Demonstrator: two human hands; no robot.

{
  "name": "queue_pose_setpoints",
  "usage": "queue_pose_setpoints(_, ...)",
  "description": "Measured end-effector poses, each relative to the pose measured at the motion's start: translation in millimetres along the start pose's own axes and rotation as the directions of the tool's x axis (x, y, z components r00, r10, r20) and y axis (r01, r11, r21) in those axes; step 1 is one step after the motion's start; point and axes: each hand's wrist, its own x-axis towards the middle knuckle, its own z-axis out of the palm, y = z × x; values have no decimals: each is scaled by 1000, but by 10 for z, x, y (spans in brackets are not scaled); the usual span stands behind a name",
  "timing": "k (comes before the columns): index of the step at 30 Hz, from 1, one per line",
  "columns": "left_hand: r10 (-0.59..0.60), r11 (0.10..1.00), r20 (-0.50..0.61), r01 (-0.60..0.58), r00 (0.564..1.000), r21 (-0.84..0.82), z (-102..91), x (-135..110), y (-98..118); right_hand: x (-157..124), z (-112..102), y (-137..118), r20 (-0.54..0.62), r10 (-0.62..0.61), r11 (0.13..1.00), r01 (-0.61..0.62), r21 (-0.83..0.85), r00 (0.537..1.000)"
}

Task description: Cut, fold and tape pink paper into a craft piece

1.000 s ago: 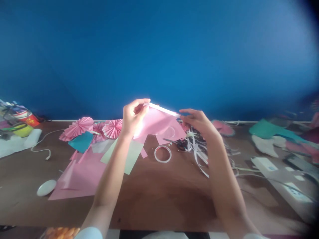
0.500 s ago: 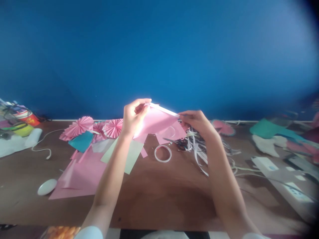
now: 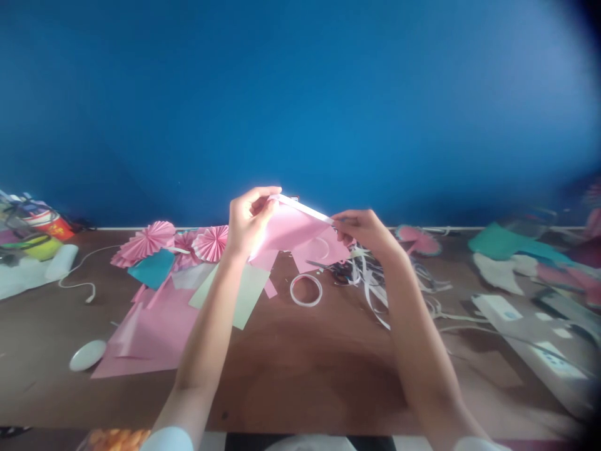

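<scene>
A pink paper sheet (image 3: 293, 228) is held up above the brown table (image 3: 305, 369), its top edge folded into a narrow bright strip. My left hand (image 3: 248, 219) pinches the left end of that folded edge. At the right end, my right hand (image 3: 364, 228) pinches the same edge with fingers closed. The sheet hangs down between both hands.
Pink paper rosettes (image 3: 154, 238) lie at the back left beside a teal paper piece (image 3: 153, 268). Flat pink sheets (image 3: 150, 332), a pale green sheet (image 3: 246, 294), a white tape ring (image 3: 306, 290), a white oval object (image 3: 87, 354) and a tangle of paper strips (image 3: 370, 275) surround the hands. A power strip (image 3: 535, 351) lies right.
Both hands and the pink sheet have shifted slightly left. The right hand has closed in along the folded edge a little.
</scene>
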Motion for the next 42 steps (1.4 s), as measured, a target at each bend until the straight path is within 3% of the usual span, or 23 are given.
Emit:
queue_pose_setpoints(7, -3, 1000, -17, 2, 1000, -19, -1, -1, -10, -3, 29, -28, 0, -25, 999, 25, -27, 1000)
queue_pose_setpoints(12, 4, 1000, 4, -4, 1000, 1, -90, 22, -45, -30, 52, -95, -74, -78, 995, 74, -59, 994)
queue_pose_setpoints(18, 23, 978, 269, -77, 963, 193, -355, 62, -19, -143, 28, -261, -200, -243, 916, 156, -371, 949)
queue_pose_setpoints(21, 48, 943, 384, -169, 922, 287, -343, 32, 76, -218, 43, -358, -168, -289, 856, 176, -487, 942)
queue_pose_setpoints(23, 26, 944, 437, -166, 899, 285, -266, 5, 129, -265, 64, -412, -140, -293, 830, 179, -528, 946)
queue_pose_setpoints(25, -4, 959, 407, -112, 913, 261, -176, -11, 140, -302, 85, -452, -113, -287, 822, 183, -539, 951)
queue_pose_setpoints(28, -35, 977, 263, -23, 964, 211, -115, 3, 69, -335, 106, -492, -88, -277, 820, 187, -541, 957)
queue_pose_setpoints(32, -65, 997, 85, 61, 994, 49, -225, 52, -37, -355, 124, -521, -87, -280, 799, 182, -573, 956)
queue_pose_setpoints(35, -32, 998, 49, 30, 998, 60, -302, 46, 11, -377, 139, -547, -80, -283, 787, 184, -589, 956)
queue_pose_setpoints(37, -11, 982, 173, -23, 985, 189, -264, 5, 83, -394, 149, -571, -62, -287, 782, 196, -592, 956)
queue_pose_setpoints(39, -40, 956, 370, -72, 928, 285, -143, -61, 137, -407, 155, -592, -42, -286, 775, 206, -597, 957)
queue_pose_setpoints(42, -19, 930, 543, -185, 839, 318, 103, -160, 139, -418, 162, -602, -32, -277, 767, 201, -609, 960)
